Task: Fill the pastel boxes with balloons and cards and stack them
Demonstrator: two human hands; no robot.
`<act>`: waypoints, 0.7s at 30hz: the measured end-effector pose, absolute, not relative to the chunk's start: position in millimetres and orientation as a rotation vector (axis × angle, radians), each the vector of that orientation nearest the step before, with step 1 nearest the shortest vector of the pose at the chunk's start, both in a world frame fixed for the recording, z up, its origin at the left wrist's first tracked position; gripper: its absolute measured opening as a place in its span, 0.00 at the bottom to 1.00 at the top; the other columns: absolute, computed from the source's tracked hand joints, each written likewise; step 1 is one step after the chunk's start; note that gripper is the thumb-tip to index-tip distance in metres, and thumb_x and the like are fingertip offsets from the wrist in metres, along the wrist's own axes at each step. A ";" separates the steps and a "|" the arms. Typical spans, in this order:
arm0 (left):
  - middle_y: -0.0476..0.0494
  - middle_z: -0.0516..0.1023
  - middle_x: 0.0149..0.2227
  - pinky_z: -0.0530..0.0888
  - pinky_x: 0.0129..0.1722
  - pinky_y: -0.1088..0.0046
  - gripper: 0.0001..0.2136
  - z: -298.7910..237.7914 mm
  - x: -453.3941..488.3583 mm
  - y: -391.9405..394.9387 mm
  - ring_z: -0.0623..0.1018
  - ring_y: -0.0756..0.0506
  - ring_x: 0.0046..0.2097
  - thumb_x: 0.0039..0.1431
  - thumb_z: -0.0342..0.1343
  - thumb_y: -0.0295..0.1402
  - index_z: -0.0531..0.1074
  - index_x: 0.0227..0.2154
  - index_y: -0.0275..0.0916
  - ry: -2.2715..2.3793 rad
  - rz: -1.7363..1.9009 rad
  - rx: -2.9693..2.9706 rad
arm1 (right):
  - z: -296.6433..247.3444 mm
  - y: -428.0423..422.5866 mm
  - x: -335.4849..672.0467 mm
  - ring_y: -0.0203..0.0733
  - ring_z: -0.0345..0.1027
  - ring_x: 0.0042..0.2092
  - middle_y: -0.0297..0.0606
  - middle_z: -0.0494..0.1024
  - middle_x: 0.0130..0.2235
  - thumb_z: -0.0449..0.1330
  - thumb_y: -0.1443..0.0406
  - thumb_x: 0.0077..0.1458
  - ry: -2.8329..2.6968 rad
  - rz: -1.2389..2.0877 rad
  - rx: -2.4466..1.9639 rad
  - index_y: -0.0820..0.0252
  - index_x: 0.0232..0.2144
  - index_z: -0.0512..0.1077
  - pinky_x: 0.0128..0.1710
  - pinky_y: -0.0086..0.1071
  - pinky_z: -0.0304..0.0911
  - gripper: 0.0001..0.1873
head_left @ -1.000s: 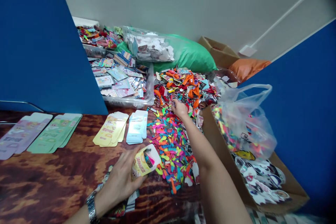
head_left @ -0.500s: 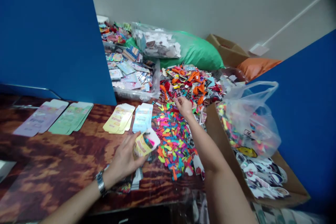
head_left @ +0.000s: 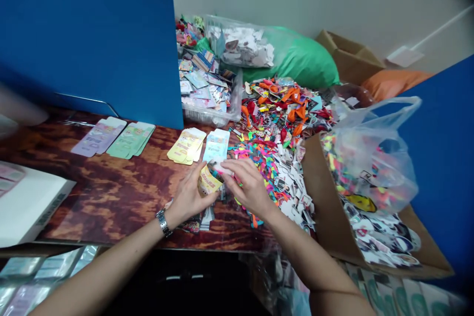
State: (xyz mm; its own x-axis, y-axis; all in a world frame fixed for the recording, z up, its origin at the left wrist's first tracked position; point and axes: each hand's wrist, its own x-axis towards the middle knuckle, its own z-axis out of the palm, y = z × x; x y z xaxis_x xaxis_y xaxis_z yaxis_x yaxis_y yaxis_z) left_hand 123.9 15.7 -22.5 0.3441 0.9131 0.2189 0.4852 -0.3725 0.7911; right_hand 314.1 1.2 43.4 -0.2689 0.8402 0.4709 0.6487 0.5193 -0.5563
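My left hand (head_left: 190, 190) is wrapped around a small yellow paper packet (head_left: 209, 182), its mouth spread and tilted to the right. At that mouth my right hand (head_left: 249, 185) has its fingers closed against the white flap; whatever they pinch is hidden. Beneath the right hand spreads a heap of small bright rubber balloons (head_left: 261, 155). Just behind the packet lie a stack of blue packets (head_left: 217, 145) and a stack of yellow packets (head_left: 187, 145). Printed cards (head_left: 207, 219) lie below the left hand.
White cut-out stickers (head_left: 292, 187) lie right of the balloons, beside a cardboard box (head_left: 320, 202) holding a plastic bag (head_left: 385, 173). A mixed trinket pile (head_left: 285, 103) and a clear bin (head_left: 235, 101) stand behind. Green packets (head_left: 131, 140), purple packets (head_left: 98, 137) and a white box (head_left: 40, 195) are left.
My right hand has come back from the edge of the trinket pile to the yellow packet's mouth. The left hand still holds the packet. The view has shifted left.
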 end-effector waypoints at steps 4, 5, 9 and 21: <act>0.33 0.59 0.64 0.67 0.60 0.58 0.41 -15.6 114.8 9.1 0.66 0.38 0.63 0.56 0.61 0.40 0.43 0.67 0.41 1.071 0.950 2.067 | 41.1 -11.1 319.7 0.43 0.70 0.51 0.42 0.75 0.48 0.56 0.67 0.63 -1.968 0.361 -1.223 0.54 0.45 0.75 0.51 0.41 0.67 0.10; 0.34 0.61 0.63 0.68 0.59 0.59 0.39 -14.6 112.7 7.6 0.68 0.39 0.62 0.57 0.60 0.39 0.44 0.66 0.42 1.018 0.959 2.100 | 40.0 -14.6 317.9 0.42 0.70 0.50 0.42 0.76 0.47 0.56 0.67 0.63 -1.975 0.386 -1.218 0.54 0.45 0.75 0.50 0.39 0.68 0.10; 0.36 0.69 0.54 0.72 0.53 0.61 0.31 -11.9 104.2 2.6 0.73 0.40 0.55 0.58 0.59 0.37 0.53 0.61 0.43 0.905 0.967 2.242 | 35.5 -28.6 300.6 0.41 0.73 0.49 0.40 0.78 0.47 0.55 0.67 0.64 -1.946 0.445 -1.243 0.53 0.52 0.71 0.49 0.37 0.70 0.15; 0.33 0.69 0.56 0.74 0.51 0.63 0.37 -7.3 89.8 -10.8 0.74 0.39 0.55 0.58 0.59 0.35 0.44 0.65 0.39 1.030 1.040 2.345 | 45.5 -37.0 270.5 0.39 0.77 0.43 0.35 0.81 0.43 0.54 0.65 0.65 -1.689 0.644 -1.285 0.54 0.47 0.75 0.44 0.32 0.73 0.12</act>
